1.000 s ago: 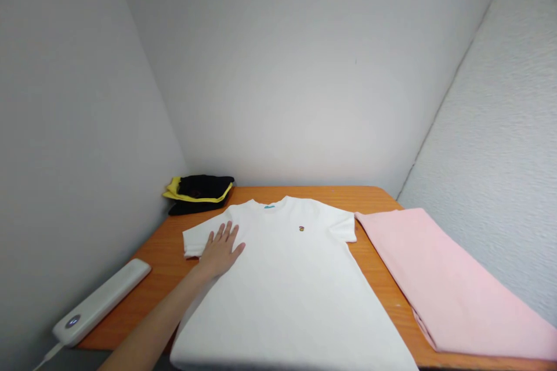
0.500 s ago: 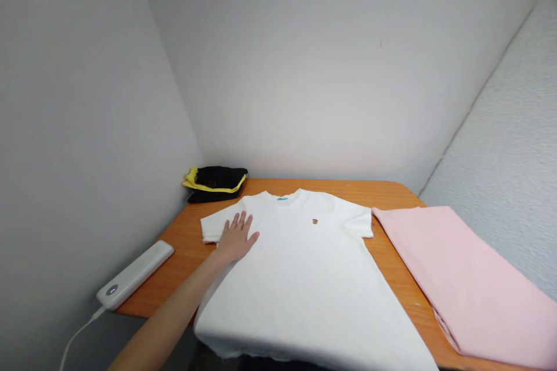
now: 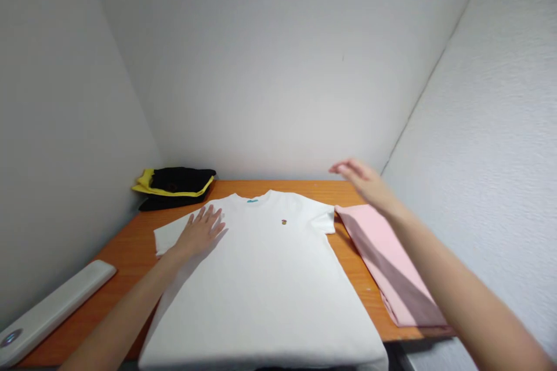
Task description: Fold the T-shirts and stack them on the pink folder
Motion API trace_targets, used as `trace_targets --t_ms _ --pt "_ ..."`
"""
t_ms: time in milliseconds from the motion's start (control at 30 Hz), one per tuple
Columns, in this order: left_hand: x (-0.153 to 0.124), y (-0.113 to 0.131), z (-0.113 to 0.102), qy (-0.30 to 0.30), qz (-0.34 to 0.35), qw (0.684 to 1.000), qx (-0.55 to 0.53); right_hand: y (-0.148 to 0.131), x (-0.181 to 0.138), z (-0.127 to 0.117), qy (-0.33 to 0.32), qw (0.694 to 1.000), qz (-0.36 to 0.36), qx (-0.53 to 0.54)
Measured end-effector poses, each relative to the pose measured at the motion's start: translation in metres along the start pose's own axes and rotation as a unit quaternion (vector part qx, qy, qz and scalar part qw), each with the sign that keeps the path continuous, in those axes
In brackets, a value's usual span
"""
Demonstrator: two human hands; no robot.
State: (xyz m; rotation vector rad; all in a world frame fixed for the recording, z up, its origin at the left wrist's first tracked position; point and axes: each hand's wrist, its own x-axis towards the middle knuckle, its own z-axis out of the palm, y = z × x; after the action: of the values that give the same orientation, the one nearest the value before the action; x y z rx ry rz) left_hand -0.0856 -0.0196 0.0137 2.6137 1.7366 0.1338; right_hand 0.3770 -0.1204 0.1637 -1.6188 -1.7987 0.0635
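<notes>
A white T-shirt (image 3: pixel 270 278) lies spread face up on the table, its collar toward the wall and its hem hanging over the near edge. On the chest is a small emblem, and a teal label shows inside the collar. My left hand (image 3: pixel 200 235) rests, fingers spread, at the shirt's left shoulder, with a shadow beside it. Raised in the air beyond the right sleeve is my right hand (image 3: pixel 361 179), slightly blurred, fingers extended and holding nothing. Below that arm lies a folded pink cloth (image 3: pixel 391 266), partly hidden by the forearm.
Folded black and yellow clothing (image 3: pixel 178 185) sits at the back left corner of the wooden table (image 3: pixel 304 186). A long white device (image 3: pixel 56 307) with a round button lies along the left edge. Grey walls close in the back and left, and a textured pale surface (image 3: pixel 491 156) stands at the right.
My right hand has come into view from the right, raised over the pink cloth. My left hand stays at the shirt's left shoulder. The view has turned right, shifting everything leftward.
</notes>
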Motion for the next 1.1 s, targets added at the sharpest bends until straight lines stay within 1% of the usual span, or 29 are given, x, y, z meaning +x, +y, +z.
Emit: trace_targets --t_ms 67,133,233,333,433,567,667,733,800,867,900,933,967,1033,1067,1100 --pt "0.008 0.001 0.001 -0.012 -0.006 1.000 -0.011 0.015 0.003 0.026 -0.067 0.993 0.049 -0.083" --pt "0.013 0.003 0.003 -0.026 -0.037 0.999 -0.018 0.032 0.004 0.060 -0.112 0.977 0.099 -0.153" --pt "0.020 0.009 0.008 -0.039 -0.081 0.996 -0.020 0.059 0.005 0.101 -0.124 0.964 0.140 -0.190" --pt "0.027 0.015 0.013 -0.037 -0.090 0.995 -0.021 0.081 0.009 0.123 -0.131 0.951 0.169 -0.223" --pt "0.031 0.019 0.015 -0.039 -0.091 0.995 -0.021 0.099 0.016 0.129 -0.147 0.945 0.174 -0.236" --pt "0.039 0.025 0.013 -0.046 -0.085 0.995 -0.014 0.124 0.027 0.122 -0.141 0.944 0.185 -0.232" --pt "0.052 0.032 0.007 -0.047 -0.070 0.996 -0.006 0.141 0.029 0.115 -0.137 0.947 0.199 -0.212" --pt "0.060 0.045 -0.002 -0.041 -0.062 0.997 0.002 0.147 0.027 0.113 -0.142 0.948 0.205 -0.198" --pt "0.060 0.072 -0.017 -0.021 -0.053 0.998 0.011 0.151 0.025 0.113 -0.144 0.948 0.211 -0.189" --pt "0.044 0.116 -0.034 0.010 -0.016 1.000 0.011 0.154 0.023 0.113 -0.143 0.948 0.217 -0.181" --pt "0.029 0.143 -0.042 0.030 0.024 0.999 0.007 0.155 0.022 0.113 -0.142 0.949 0.219 -0.178" --pt "0.010 0.173 -0.048 0.040 0.079 0.996 -0.011 0.156 0.022 0.113 -0.141 0.949 0.220 -0.174" --pt "-0.013 0.203 -0.051 0.035 0.144 0.988 -0.039 0.156 0.021 0.113 -0.140 0.950 0.220 -0.170" --pt "-0.060 0.258 -0.046 0.014 0.264 0.960 -0.089 0.157 0.020 0.112 -0.134 0.953 0.219 -0.162" --pt "-0.081 0.280 -0.038 0.008 0.303 0.948 -0.100 0.156 0.019 0.111 -0.128 0.955 0.218 -0.158" --pt "-0.098 0.296 -0.028 -0.009 0.338 0.935 -0.104 0.155 0.018 0.111 -0.122 0.957 0.216 -0.154"
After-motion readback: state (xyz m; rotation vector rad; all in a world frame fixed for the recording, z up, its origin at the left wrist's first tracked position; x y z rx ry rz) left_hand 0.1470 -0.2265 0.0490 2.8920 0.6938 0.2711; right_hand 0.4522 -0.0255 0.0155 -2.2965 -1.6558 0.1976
